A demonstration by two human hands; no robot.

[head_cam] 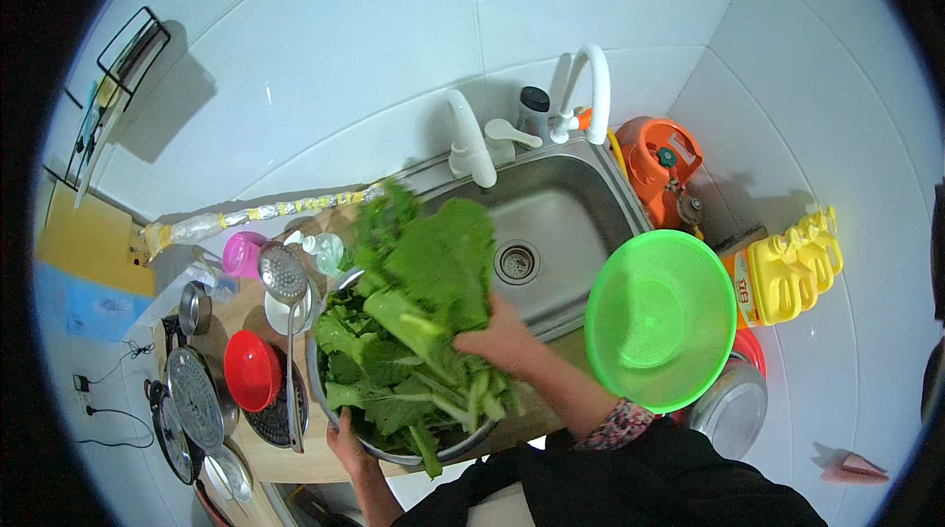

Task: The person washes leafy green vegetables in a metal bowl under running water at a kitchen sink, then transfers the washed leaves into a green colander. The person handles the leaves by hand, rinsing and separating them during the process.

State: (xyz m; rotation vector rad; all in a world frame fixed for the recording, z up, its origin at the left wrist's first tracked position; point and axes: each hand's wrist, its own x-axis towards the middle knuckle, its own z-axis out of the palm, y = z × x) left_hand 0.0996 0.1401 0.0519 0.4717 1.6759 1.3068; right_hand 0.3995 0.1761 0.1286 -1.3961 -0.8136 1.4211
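A large metal basin point(316, 372) heaped with leafy greens point(384, 372) rests on the wooden counter, left of the stainless steel sink point(554, 224). My right hand point(502, 339) grips a bunch of the greens point(443, 254) over the basin's right side, its leaves fanning up near the sink's left edge. At the basin's lower left rim is my left hand point(348, 446), holding the rim; part of its fingers is hidden. The rest of the basin's rim is mostly covered by leaves.
A green plastic colander point(661, 320) stands right of the sink, near yellow detergent bottles point(794, 272) and an orange gas cylinder point(653, 173). White faucets point(469, 139) rise behind the sink. Leftward are a skimmer point(284, 272), a red bowl point(252, 370) and metal pans point(193, 398).
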